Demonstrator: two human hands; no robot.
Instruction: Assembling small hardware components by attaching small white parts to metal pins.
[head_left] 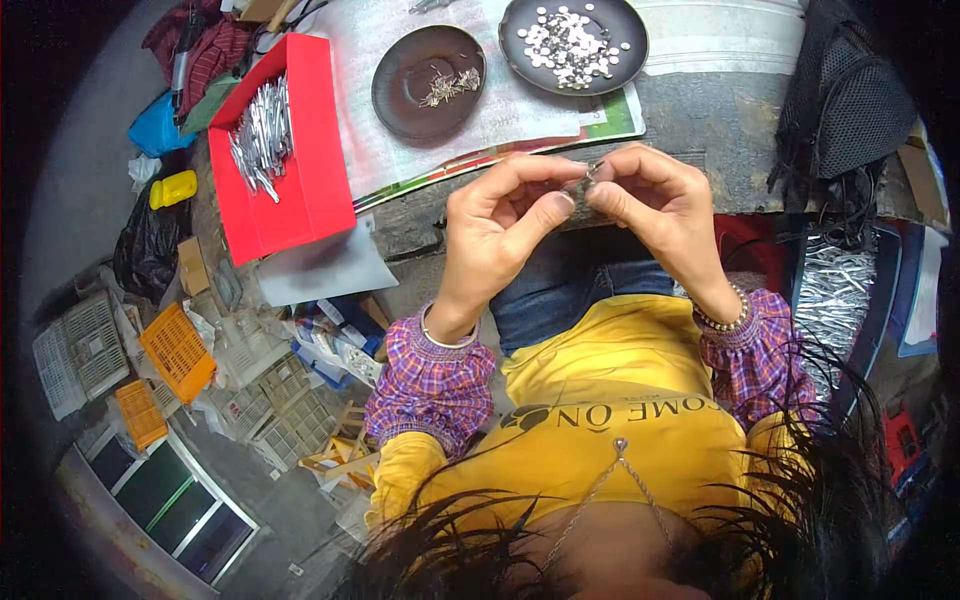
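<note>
Above the table's near edge, my left hand (500,222) and my right hand (657,212) meet fingertip to fingertip. Both are closed in a pinch on a small metal piece (592,172), mostly hidden by the fingers; its exact kind is too small to make out. Beyond them lies a dark round plate (398,108) with a small heap of thin metal pins (448,88). To its right, a second dark plate (634,58) bears many small shiny discs (572,45). A red box (325,175) at the left holds a pile of slim silver metal parts (264,135).
A blue bin (872,345) full of silver metal parts (833,300) stands at my right. A black mesh bag (850,90) hangs over the table's right side. Orange baskets (178,352), grey crates (80,355) and a yellow bottle (174,189) are at the left.
</note>
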